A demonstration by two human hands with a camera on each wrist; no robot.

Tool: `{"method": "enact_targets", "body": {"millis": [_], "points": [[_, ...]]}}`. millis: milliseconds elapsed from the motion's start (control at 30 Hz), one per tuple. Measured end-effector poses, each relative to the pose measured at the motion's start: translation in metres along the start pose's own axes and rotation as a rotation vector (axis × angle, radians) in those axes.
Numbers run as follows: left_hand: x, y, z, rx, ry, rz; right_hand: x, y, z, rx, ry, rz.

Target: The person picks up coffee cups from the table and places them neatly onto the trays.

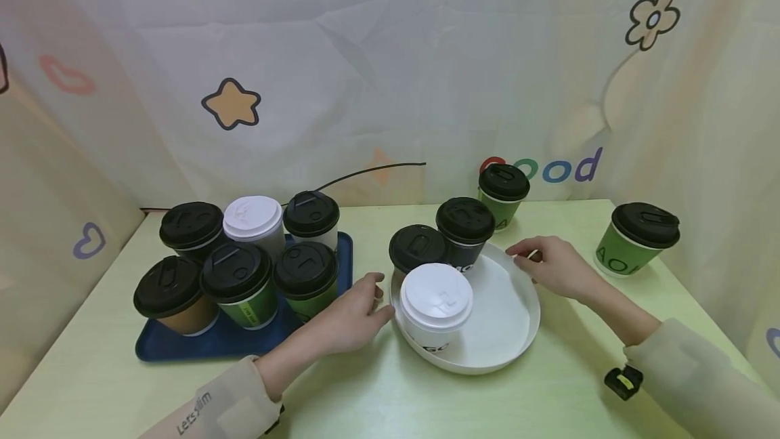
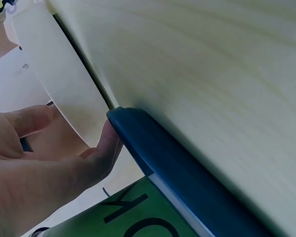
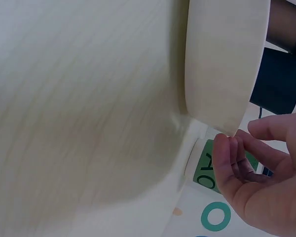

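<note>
A round white tray [image 1: 502,310] stands on the table with three lidded cups on its left half: a white cup with a white lid [image 1: 436,300] and two dark cups with black lids, a nearer one [image 1: 417,249] and a farther one [image 1: 466,225]. My left hand [image 1: 356,314] is at the tray's left side, fingers loosely bent and holding nothing. In the left wrist view its thumb [image 2: 106,148] lies between the white tray and the blue tray [image 2: 172,163]. At the far right rim is my right hand [image 1: 557,268], its bent fingertips right at the edge, thumb and fingers apart.
On the left, the blue tray [image 1: 152,344] holds several lidded cups, among them a brown one [image 1: 185,314] and a green one [image 1: 251,307]. A green cup [image 1: 501,205] stands behind the white tray, another [image 1: 627,249] at the table's right. A printed curtain [image 1: 390,73] hangs behind.
</note>
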State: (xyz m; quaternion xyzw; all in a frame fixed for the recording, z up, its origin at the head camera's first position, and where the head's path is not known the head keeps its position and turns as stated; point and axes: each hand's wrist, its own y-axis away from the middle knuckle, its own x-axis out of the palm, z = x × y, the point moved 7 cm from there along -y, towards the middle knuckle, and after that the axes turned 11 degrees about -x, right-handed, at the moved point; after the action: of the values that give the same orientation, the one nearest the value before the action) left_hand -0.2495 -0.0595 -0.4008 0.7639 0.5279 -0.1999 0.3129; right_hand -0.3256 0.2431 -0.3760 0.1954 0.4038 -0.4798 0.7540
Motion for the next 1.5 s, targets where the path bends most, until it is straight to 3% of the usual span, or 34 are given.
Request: {"method": "enact_targets", "body": {"millis": [233, 533, 967, 1200, 1500], "points": [[0.001, 0.001, 0.0, -0.001, -0.014, -0.003, -0.002, -0.007, 0.013, -0.102, 0.087, -0.042], [0.0, 0.0, -0.002, 0.038, -0.06, -0.035, 0.006, -0.014, 0.019, -0.121, -0.01, -0.03], [0.008, -0.001, -0.006, 0.116, -0.004, 0.009, 0.014, -0.019, 0.023, -0.186, -0.106, -0.03], [0.009, 0.0, -0.013, 0.171, 0.027, 0.023, 0.015, -0.017, 0.022, -0.177, -0.127, -0.027], [0.01, -0.002, -0.013, 0.166, 0.025, 0.01, 0.008, -0.003, 0.012, -0.132, -0.139, -0.081]]}}
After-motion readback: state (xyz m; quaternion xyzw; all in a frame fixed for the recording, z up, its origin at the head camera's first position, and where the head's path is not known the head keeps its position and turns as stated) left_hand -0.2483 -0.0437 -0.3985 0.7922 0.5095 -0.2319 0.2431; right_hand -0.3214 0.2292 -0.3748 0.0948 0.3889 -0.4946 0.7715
